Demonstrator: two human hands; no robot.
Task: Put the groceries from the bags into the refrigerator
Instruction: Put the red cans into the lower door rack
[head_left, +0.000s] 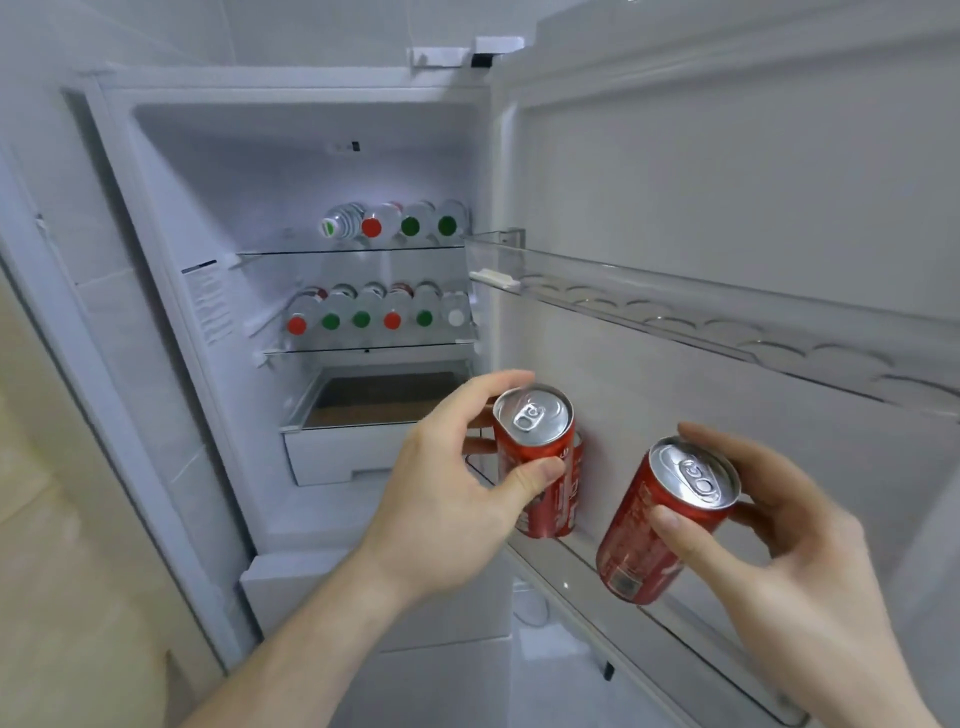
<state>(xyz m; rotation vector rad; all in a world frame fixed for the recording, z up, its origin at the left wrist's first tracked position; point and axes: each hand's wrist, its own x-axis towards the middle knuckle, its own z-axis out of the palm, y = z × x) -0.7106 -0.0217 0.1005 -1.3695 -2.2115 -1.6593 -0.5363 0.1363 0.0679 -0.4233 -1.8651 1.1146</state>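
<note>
With the white refrigerator (171, 322) standing open, its door (727, 171) swings out to 3 o'clock and white wall tiles show behind at 12 and 9. Cream-coloured panel at 8 o'clock, identity unclear.

Interior, lit:
- upper glass shelf (353, 251): four clear plastic bottles (395, 224) lying on their sides, caps facing out, one red, the rest green
- second glass shelf (363, 349): six more bottles (374, 312) lying likewise, caps red, green and one white
- below that, white crisper drawer (332, 457), partly pulled out, brownish inside

Door side: clear plastic upper door rack (701, 322) at 2 o'clock, scalloped wells along its floor. Lower door shelf (649, 618) runs from centre down to 5 o'clock.

Grip:
- left hand (447, 499) wraps the first red aluminium drink can (545, 483), thumb across the front of the body, fingers curled round the far side by the rim. Can upright, silver top and pull tab facing up, at the inner end of the lower door shelf; cannot tell if its base is touching.
- right hand (779, 540) wraps the second red aluminium drink can (649, 530), thumb on the near side, fingers behind the top. Can tilted, top leaning toward 1 o'clock, over the lower door shelf at 4 o'clock of the first can, the two apart.

Both forearms bare, coming in from 6 and 7 o'clock.
</note>
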